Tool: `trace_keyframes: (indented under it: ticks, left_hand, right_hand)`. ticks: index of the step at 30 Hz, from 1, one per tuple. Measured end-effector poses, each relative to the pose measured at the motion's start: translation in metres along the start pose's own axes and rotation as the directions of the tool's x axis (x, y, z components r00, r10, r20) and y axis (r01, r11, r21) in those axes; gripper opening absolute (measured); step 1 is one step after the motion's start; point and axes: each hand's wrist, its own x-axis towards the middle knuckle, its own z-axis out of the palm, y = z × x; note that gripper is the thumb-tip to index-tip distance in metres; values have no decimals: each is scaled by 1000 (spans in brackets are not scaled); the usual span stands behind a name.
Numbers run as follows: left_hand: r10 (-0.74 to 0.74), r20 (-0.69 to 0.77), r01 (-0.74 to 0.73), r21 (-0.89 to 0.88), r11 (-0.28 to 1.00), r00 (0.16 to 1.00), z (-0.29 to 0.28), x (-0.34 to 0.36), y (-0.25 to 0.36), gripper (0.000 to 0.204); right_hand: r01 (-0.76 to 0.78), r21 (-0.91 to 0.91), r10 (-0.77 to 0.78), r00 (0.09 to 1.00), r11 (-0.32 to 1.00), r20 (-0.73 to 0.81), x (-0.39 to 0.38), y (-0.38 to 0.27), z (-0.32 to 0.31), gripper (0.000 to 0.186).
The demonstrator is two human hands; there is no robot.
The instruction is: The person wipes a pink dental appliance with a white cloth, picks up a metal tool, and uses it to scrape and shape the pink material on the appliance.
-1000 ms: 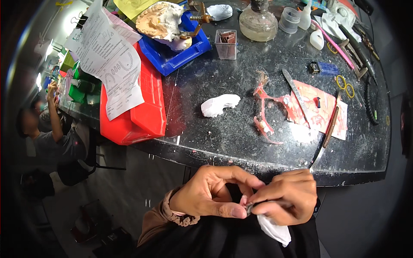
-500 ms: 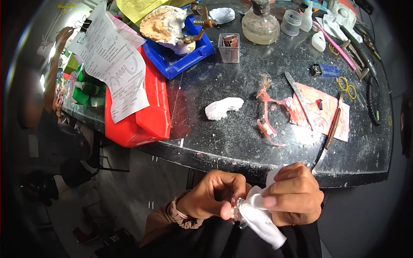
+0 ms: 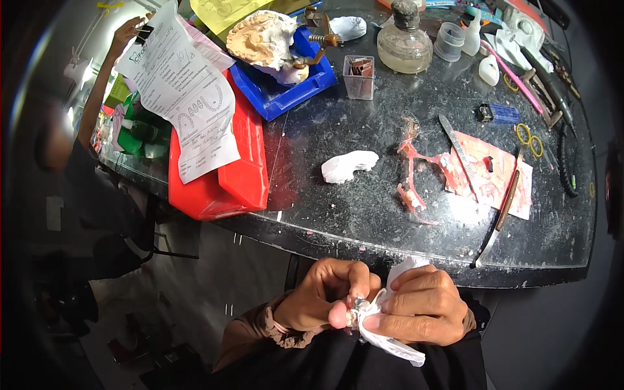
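Observation:
My left hand (image 3: pixel 325 292) is closed, pinching a small partial denture (image 3: pixel 354 313) with shiny metal and tooth-coloured parts between thumb and fingers. Against the denture's right side, my right hand (image 3: pixel 419 311) presses a thin white cloth (image 3: pixel 394 348), its fingers closed on the fabric. One end of the cloth hangs below the hand and another sticks up behind it. Both hands are in front of the table's near edge, above my dark clothing. Fingers and cloth hide much of the denture.
On the black table (image 3: pixel 305 221) lie a white plaster piece (image 3: pixel 350 167), pink wax scraps (image 3: pixel 411 185), a wax sheet (image 3: pixel 517 188), a scalpel (image 3: pixel 458 156) and a wooden-handled knife (image 3: pixel 508 198). A red box (image 3: pixel 240 179) and a blue tray (image 3: pixel 286 97) holding a plaster model stand left. Another person (image 3: pixel 97 175) sits far left.
My right hand has moved slightly left and down, bringing the cloth tighter against the denture. My left hand keeps its pinch. The table's things have shifted a little rightward in the view.

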Motion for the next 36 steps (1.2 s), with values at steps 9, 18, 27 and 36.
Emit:
trace_keyframes:
  ticks: [9,18,27,36]
  left_hand:
    - [3,-9,-3,-54,999,1000,1,2,3,36]
    - [-149,14,149,-25,989,989,-3,-1,-4,36]
    - [-160,38,163,-90,982,986,5,2,-1,35]
    - [-68,10,69,-105,992,998,2,-1,1,35]
  right_hand:
    - [192,-117,-191,981,974,18,-4,0,2,23]
    - [65,-283,-104,987,957,-125,1,6,1,26]
    - [58,-325,-108,985,944,-136,4,4,1,32]
    - [120,-212,-135,989,970,-55,-6,1,5,30]
